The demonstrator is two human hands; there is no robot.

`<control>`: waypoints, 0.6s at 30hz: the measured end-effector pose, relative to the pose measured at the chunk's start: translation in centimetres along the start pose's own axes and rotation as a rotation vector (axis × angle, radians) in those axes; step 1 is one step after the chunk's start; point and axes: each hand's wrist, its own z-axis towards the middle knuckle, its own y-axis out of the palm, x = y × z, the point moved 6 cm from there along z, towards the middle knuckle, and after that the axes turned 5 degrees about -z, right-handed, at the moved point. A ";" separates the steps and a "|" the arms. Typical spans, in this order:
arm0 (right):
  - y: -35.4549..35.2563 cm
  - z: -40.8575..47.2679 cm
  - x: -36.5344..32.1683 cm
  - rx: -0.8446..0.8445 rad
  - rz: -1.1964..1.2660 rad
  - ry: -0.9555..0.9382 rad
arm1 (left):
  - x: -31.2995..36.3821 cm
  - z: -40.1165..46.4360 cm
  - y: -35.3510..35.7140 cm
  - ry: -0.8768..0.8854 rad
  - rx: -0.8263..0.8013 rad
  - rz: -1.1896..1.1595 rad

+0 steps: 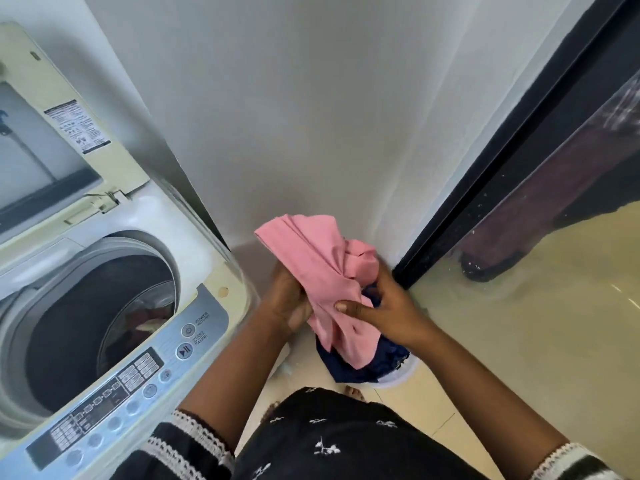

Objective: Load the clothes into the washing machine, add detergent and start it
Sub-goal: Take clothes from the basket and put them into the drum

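cream tiled floor (519, 341), white wall (311, 116)

Both forearms bare, reaching forward and down from short black sleeves with white trim, converging toward the middle of the view. Left hand (289, 299) lower left of the bundle, palm turned inward and up, fingers curled under and around a pink garment (322, 271), fingertips hidden beneath the fabric. Right hand (384, 310) coming in from the right, back of the hand up, wrist slightly bent, thumb (349, 306) pressed across the front of the pink cloth, pinching it; remaining fingers curled over the far side, partly hidden. Both hands close together, nearly touching through the cloth, held in front of the torso at about waist height
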 end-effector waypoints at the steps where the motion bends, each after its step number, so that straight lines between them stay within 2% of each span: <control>1: 0.6 -0.1 0.6 -0.070 0.033 0.024 | -0.1 0.2 -0.4 0.025 0.047 0.064; 5: 2.5 -0.6 1.6 -0.263 -0.032 0.102 | 0.4 0.7 -3.0 0.182 0.343 0.537; 10: 2.7 -0.6 3.7 -0.445 -0.162 0.262 | -1.4 -0.7 -4.1 0.181 0.296 0.529; 13: 1.8 -0.2 5.0 -0.498 -0.248 0.346 | -1.2 -1.4 -5.7 0.211 0.444 0.630; 15: 0.8 0.6 5.3 -0.516 -0.494 0.325 | -1.2 -1.9 -7.1 0.142 0.510 0.836; 16: 0.2 1.0 5.2 -0.525 -0.724 0.281 | -1.1 -2.2 -7.7 0.121 0.519 1.012; 18: -1.0 1.6 4.6 -0.475 -1.250 0.180 | -1.2 -2.2 -7.8 0.168 0.411 1.364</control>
